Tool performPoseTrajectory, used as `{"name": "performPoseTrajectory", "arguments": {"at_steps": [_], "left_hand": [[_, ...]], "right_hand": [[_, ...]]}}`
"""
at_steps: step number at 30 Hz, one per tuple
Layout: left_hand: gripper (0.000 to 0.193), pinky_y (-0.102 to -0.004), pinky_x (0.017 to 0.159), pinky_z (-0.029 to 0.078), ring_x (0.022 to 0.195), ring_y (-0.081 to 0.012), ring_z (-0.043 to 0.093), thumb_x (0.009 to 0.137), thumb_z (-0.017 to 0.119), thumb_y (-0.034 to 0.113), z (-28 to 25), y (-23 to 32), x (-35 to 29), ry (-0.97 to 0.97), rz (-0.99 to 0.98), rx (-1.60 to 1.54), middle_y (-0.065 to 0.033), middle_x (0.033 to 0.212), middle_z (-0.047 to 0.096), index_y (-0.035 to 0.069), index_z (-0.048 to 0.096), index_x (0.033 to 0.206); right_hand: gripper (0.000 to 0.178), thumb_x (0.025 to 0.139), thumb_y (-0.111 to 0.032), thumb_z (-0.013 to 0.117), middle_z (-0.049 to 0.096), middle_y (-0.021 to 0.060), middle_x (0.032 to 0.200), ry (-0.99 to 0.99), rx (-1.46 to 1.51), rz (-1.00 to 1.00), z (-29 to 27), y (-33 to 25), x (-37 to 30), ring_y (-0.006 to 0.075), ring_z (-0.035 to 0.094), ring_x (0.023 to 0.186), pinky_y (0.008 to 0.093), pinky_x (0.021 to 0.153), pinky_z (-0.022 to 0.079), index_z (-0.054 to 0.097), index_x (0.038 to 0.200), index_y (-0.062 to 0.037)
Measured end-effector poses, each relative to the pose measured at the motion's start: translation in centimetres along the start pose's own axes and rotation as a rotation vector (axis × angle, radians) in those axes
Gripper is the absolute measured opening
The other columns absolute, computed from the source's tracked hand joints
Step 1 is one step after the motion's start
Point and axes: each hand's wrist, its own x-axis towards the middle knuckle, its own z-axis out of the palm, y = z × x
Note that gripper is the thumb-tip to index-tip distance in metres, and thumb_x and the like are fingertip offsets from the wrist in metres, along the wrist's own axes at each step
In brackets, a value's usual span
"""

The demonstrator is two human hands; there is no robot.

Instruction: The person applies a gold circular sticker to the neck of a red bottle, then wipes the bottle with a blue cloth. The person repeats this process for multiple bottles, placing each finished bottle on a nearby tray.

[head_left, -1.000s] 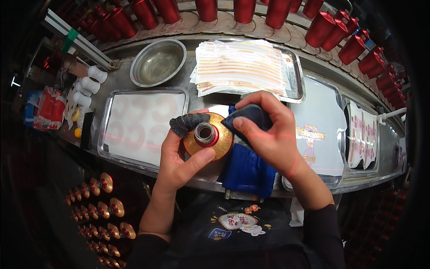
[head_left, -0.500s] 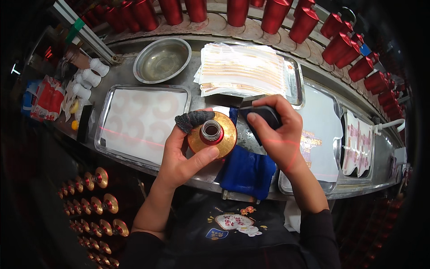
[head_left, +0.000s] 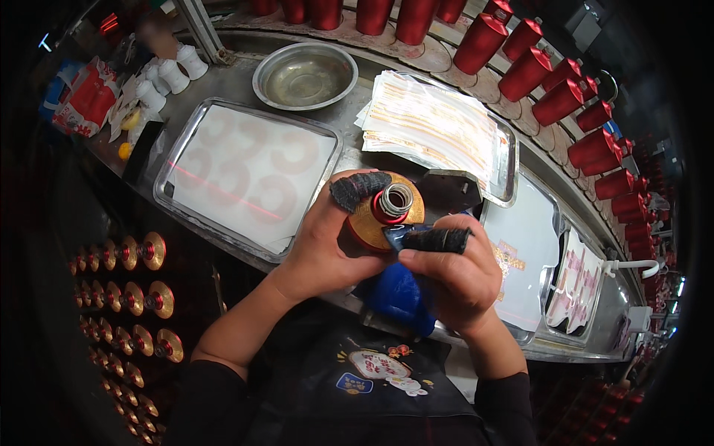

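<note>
My left hand [head_left: 321,241] is closed around a round bottle [head_left: 366,221] with a gold shoulder, red collar and open threaded silver neck. The neck tilts up toward me, and a black knitted sleeve covers one left finger. Pinched in my right hand [head_left: 462,279] is a small dark-blue shiny piece [head_left: 395,236], its tip against the gold shoulder beside the neck. Whether it is a cloth or a tool, I cannot tell. A black sleeve also covers a right finger. Just behind the bottle sits a black block [head_left: 452,192]; below my hands lies a blue cloth [head_left: 398,293].
A tray [head_left: 160,175] of paper with ring-segment labels lies left, a steel bowl [head_left: 305,78] behind it. Printed sheets [head_left: 431,123] are stacked at the back. More label trays [head_left: 524,267] stand right. Red bottles [head_left: 483,44] line the curved conveyor; gold-shouldered bottles [head_left: 152,251] fill the lower left.
The black block has left my right hand and now sits behind the bottle. My right hand has come down to the bottle's shoulder with the dark-blue piece. The whole view has swung.
</note>
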Motion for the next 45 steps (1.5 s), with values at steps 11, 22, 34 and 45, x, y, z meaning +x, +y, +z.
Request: {"name": "performPoseTrajectory", "arguments": {"at_steps": [11,22,34,45], "left_hand": [[0.076,-0.044,0.093,0.047,0.111,-0.0348,0.055,0.065,0.092,0.028,3.3,0.0,-1.2,0.31,-0.019,0.105,-0.0147,0.121,0.051,0.009,0.056,0.129],[0.095,-0.0484,0.104,0.039,0.121,-0.0404,0.046,0.063,0.093,0.041,4.4,-1.8,-1.7,0.455,0.236,0.426,-0.0205,0.129,0.043,0.006,0.045,0.138],[0.086,-0.045,0.105,0.045,0.121,-0.0399,0.054,0.065,0.091,0.029,1.6,0.5,-0.7,0.144,0.146,0.372,-0.0194,0.131,0.05,0.008,0.048,0.137],[0.088,-0.0454,0.103,0.046,0.122,-0.0401,0.054,0.063,0.092,0.022,2.4,-0.1,-1.2,0.258,0.216,0.244,-0.0181,0.13,0.052,0.007,0.047,0.138]], "right_hand": [[0.03,0.065,0.007,0.074,0.069,0.0091,0.089,-0.155,0.069,-0.112,0.2,-1.5,0.3,0.0286,0.065,0.081,0.0364,0.068,0.053,0.075,0.093,-0.0041],[0.032,0.065,0.006,0.078,0.069,0.0095,0.086,-0.161,0.053,-0.02,0.4,-2.5,0.0,0.0286,0.064,0.078,0.0366,0.07,0.053,0.074,0.095,-0.0041],[0.032,0.065,0.01,0.077,0.067,0.0098,0.083,0.016,-0.046,0.07,0.5,-1.8,-0.4,0.0285,0.065,0.078,0.0358,0.072,0.052,0.074,0.094,-0.0044],[0.034,0.065,0.009,0.076,0.069,0.0107,0.085,0.08,-0.05,0.137,1.2,-2.7,-0.8,0.0301,0.065,0.079,0.0364,0.072,0.053,0.074,0.095,-0.0049]]}}
